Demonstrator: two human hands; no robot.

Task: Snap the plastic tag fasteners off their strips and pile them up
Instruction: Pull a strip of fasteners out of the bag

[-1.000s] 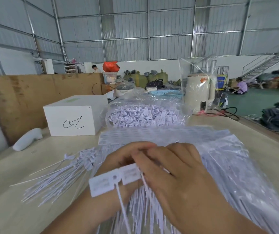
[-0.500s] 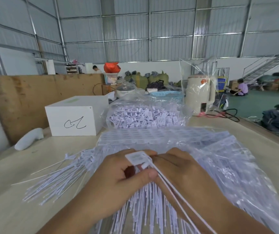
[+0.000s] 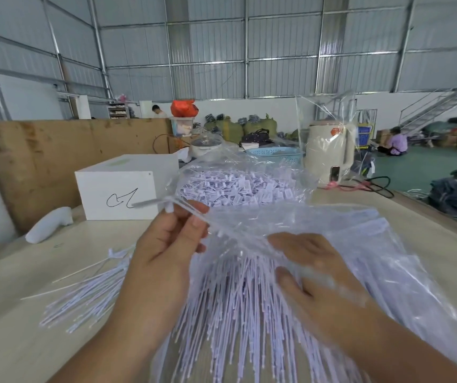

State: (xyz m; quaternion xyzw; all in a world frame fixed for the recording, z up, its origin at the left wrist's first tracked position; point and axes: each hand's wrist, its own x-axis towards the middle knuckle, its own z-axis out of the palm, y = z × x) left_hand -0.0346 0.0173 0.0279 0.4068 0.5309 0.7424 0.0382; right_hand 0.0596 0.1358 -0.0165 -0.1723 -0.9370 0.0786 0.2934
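Your left hand (image 3: pixel 172 244) pinches 1 freed fastener (image 3: pixel 166 203), raised near the bagged pile (image 3: pixel 238 186) beyond. Your right hand (image 3: pixel 313 275) rests flat on the strips (image 3: pixel 238 305) on the worktop (image 3: pixel 28 335). Many strips remain unsnapped.

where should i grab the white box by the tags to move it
Take the white box by its two side faces, coming down from above. It sits square and upright with a flat top free of other things. Its right side is crowded by the bag of tags, so lift straight up. A one-hand top pinch looks too wide; use both hands.
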